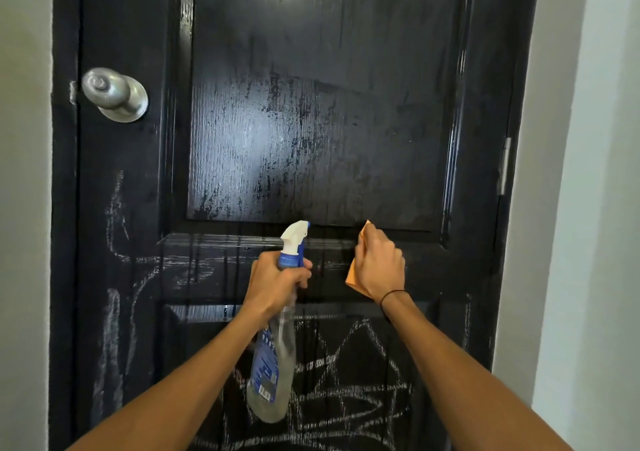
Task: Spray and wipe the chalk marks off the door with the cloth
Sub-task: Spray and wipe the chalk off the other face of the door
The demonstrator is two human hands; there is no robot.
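Note:
A black panelled door fills the view, its upper panel wet and streaked. White chalk marks cover the lower panel, and more chalk marks run down the left stile. My left hand grips the neck of a clear spray bottle with a blue label and white nozzle aimed at the door. My right hand holds an orange cloth against the door's middle rail, just right of the bottle. Most of the cloth is hidden behind the hand.
A round metal doorknob sticks out at the upper left of the door. A hinge shows on the door's right edge. Pale walls flank the door on both sides.

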